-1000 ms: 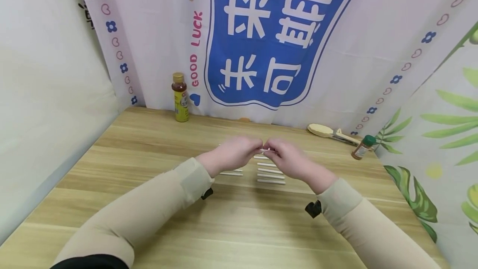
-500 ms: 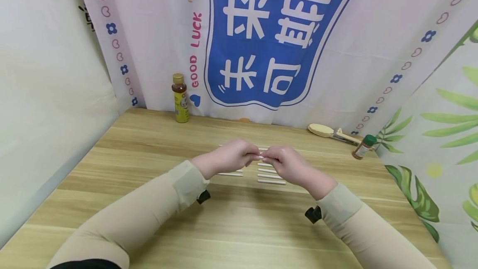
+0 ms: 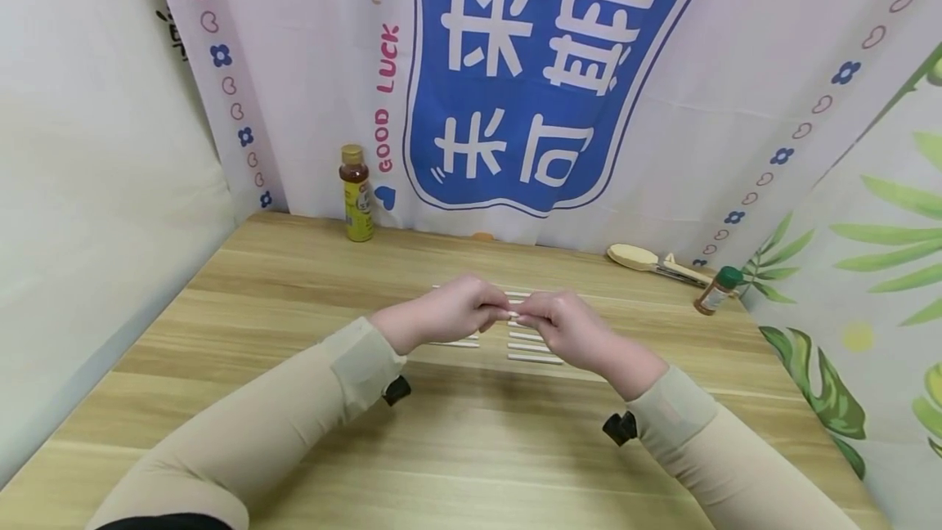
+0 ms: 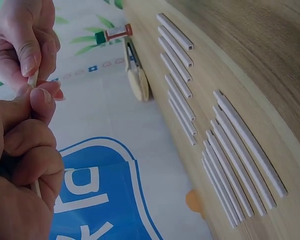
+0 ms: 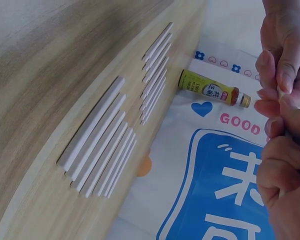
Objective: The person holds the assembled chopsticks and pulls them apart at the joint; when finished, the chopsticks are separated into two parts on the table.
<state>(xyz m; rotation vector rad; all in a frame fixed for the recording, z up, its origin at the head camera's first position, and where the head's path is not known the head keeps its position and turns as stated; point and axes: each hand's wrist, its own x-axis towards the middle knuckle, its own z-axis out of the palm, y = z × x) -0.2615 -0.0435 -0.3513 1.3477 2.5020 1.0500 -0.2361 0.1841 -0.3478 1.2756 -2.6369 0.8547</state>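
Observation:
Both hands pinch one thin white stick (image 4: 34,79) between thumb and fingers, raised above the table. In the head view my left hand (image 3: 459,307) and right hand (image 3: 570,327) nearly meet at the fingertips, and little of the stick shows between them. In the left wrist view a further bit of it emerges below the curled fingers of my left hand (image 4: 22,165). Beneath lie two groups of similar straight white sticks, a left group (image 4: 252,147) and a right group (image 5: 97,132), each set side by side. My forearms partly hide the groups in the head view.
On the wooden table (image 3: 471,448), a yellow-labelled bottle (image 3: 357,199) stands at the back left. Tongs with pale ends (image 3: 633,257) and a green-capped jar (image 3: 717,290) are at the back right. A printed cloth (image 3: 309,88) hangs behind.
Both hands have come slightly lower and nearer with the stick, my left also a little to the left. The stick, seen lengthwise across the fingers earlier, now shows only a short piece.

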